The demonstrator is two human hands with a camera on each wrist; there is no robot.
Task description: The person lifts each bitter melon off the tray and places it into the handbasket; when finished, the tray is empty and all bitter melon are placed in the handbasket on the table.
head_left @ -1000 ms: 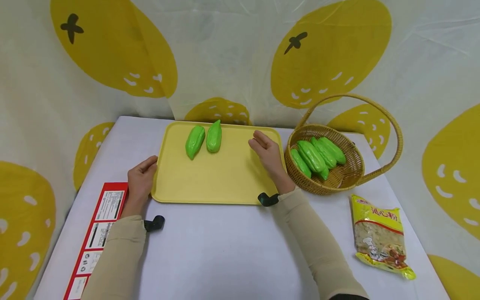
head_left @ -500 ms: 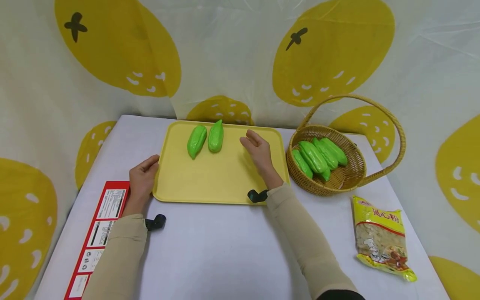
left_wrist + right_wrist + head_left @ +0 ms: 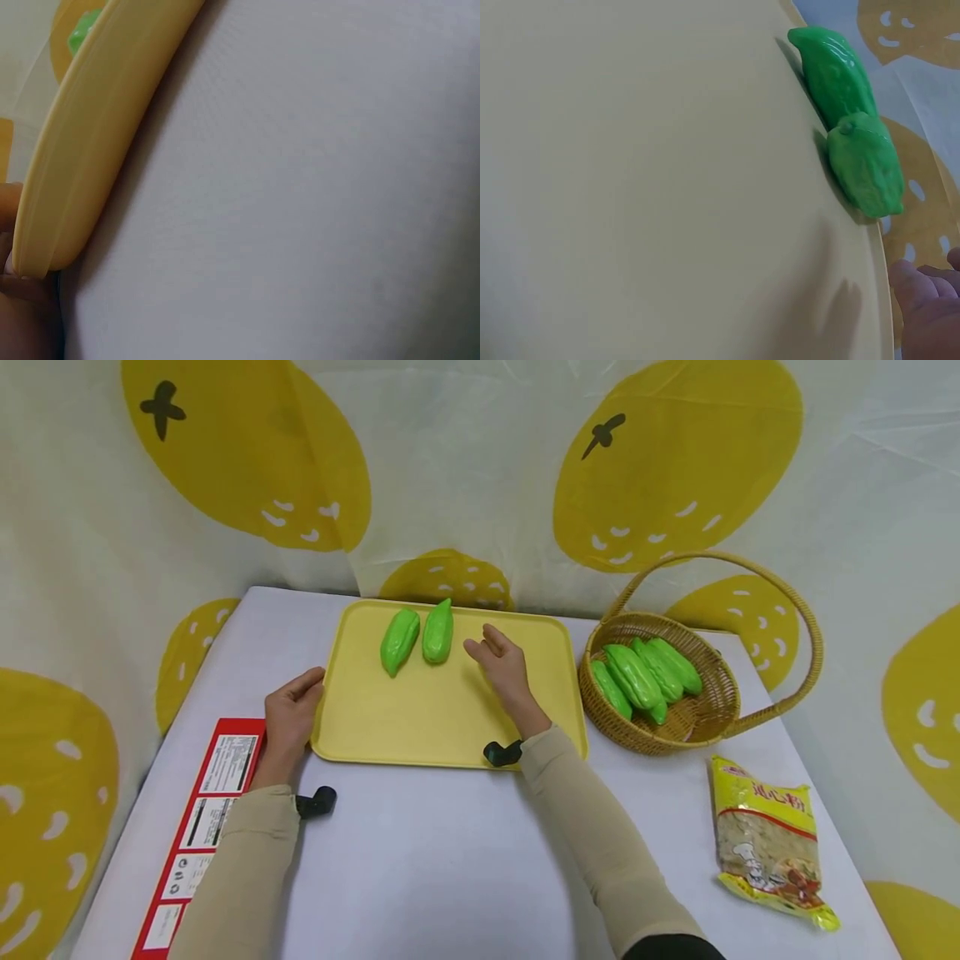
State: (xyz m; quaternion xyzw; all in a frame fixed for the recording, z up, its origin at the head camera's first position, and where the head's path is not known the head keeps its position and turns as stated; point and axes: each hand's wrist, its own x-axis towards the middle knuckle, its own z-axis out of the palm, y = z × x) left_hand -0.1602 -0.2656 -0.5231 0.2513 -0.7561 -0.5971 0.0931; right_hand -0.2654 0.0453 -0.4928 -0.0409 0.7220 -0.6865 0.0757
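Note:
On the yellow tray [image 3: 420,727] lie two shiny green, ridged, pointed vegetables, the left vegetable [image 3: 400,642] and the right vegetable [image 3: 438,632], side by side near the far edge. My left hand [image 3: 292,718] grips the tray's left rim; in the left wrist view fingertips [image 3: 9,206] show at the rim. Over the tray's right half hovers my right hand [image 3: 504,670], fingers loosely bent with nothing in them, a little right of the two vegetables. In the right wrist view its fingers [image 3: 926,300] appear at the lower right corner, apart from the nearer vegetable [image 3: 866,165].
A wicker basket [image 3: 693,639] with a tall handle stands right of the tray, holding several similar green vegetables [image 3: 633,677]. Nearer the front right lies a yellow food packet [image 3: 768,843]. A red and white box [image 3: 198,827] lies partly under the left forearm. Behind hangs a fruit-print curtain [image 3: 457,468].
My right hand has moved leftward over the tray, away from the basket and toward the two green vegetables. The left hand stays at the tray's rim. The head view shifts slightly.

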